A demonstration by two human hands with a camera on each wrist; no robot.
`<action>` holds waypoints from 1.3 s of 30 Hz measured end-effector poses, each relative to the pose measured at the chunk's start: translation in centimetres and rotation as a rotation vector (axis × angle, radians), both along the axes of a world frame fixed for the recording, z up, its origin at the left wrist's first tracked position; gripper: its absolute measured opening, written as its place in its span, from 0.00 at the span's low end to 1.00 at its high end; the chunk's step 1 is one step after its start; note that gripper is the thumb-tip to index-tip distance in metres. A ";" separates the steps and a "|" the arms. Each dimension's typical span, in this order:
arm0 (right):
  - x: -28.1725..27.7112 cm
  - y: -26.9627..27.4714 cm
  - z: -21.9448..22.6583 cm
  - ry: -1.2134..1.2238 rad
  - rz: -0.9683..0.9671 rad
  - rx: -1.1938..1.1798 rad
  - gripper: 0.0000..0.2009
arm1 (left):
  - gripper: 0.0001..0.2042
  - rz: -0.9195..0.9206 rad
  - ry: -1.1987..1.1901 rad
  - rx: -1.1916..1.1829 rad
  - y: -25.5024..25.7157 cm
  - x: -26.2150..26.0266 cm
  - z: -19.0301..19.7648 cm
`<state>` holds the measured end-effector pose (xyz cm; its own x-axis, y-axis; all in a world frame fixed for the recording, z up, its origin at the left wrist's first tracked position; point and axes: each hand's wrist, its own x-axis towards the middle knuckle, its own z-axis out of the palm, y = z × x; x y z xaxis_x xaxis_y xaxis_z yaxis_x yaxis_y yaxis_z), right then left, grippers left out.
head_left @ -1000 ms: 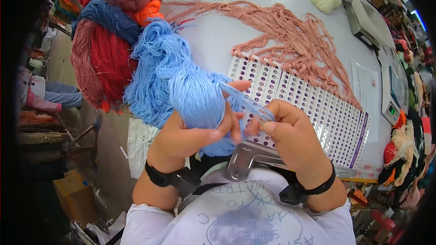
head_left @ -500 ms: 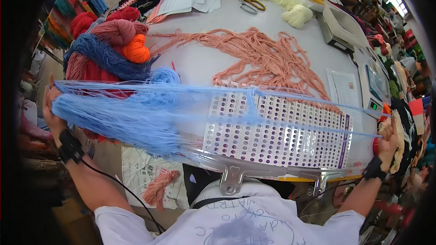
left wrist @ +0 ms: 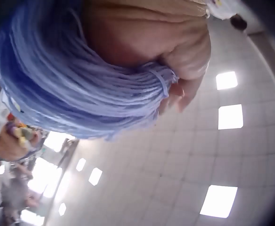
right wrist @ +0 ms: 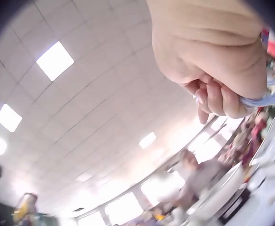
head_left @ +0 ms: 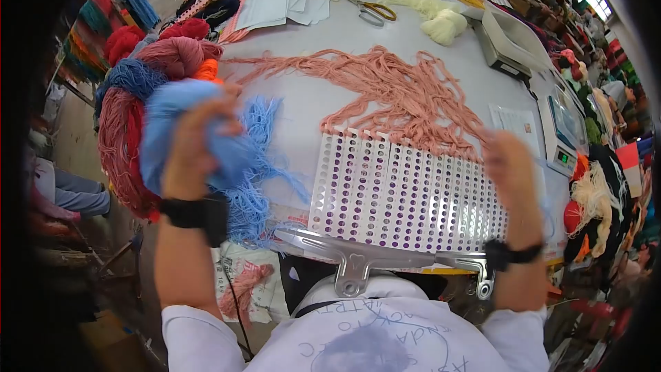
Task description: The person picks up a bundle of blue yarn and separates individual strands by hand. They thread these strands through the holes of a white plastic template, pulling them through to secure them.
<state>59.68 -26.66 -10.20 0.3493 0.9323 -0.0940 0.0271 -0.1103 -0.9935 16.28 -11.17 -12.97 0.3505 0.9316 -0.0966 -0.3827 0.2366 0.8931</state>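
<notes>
Left hand (head_left: 196, 143), raised at nine o'clock, grips blue hank (head_left: 158, 131) — right hand (head_left: 511, 165), three o'clock, clenches blue strands (right wrist: 271, 97).

Head view: can't make out sharply left hand (head_left: 197, 134) or yarn (head_left: 160, 124), blurred between nine and ten o'clock, nor right hand (head_left: 511, 164), blurred at three. Can't read papers (head_left: 265, 3) at eleven. Right wrist view: lose strands (right wrist: 269, 100) past edge at three.
</notes>
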 end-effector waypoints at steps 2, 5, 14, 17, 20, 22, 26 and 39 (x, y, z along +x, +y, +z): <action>-6.8 4.2 -3.4 0.031 0.141 -0.116 0.12 | 0.15 -0.008 0.211 -0.163 -2.2 5.9 -1.0; -13.4 8.8 -9.3 0.071 0.234 -0.148 0.09 | 0.16 -0.041 0.333 -0.175 -2.5 8.7 -5.3; -16.4 10.7 -11.4 -0.209 0.162 -0.217 0.09 | 0.06 -0.234 0.697 -0.004 -0.5 11.6 -6.9; -16.8 10.4 -11.0 -0.308 0.144 -0.219 0.07 | 0.04 -0.263 0.580 -0.063 -0.5 12.0 -6.8; -17.5 9.2 -12.1 -0.686 0.094 0.111 0.07 | 0.05 -0.230 0.550 -0.086 -0.6 11.8 -7.3; -17.7 8.2 -12.7 -0.639 0.112 0.173 0.08 | 0.06 -0.207 0.519 -0.047 -0.5 11.9 -7.5; -16.2 8.4 -13.2 -0.396 0.208 0.138 0.09 | 0.06 -0.202 0.752 -0.118 -0.6 12.1 -7.5; -15.5 9.0 -10.2 -1.037 0.340 0.038 0.12 | 0.07 0.122 -0.188 -0.213 2.2 4.6 -4.6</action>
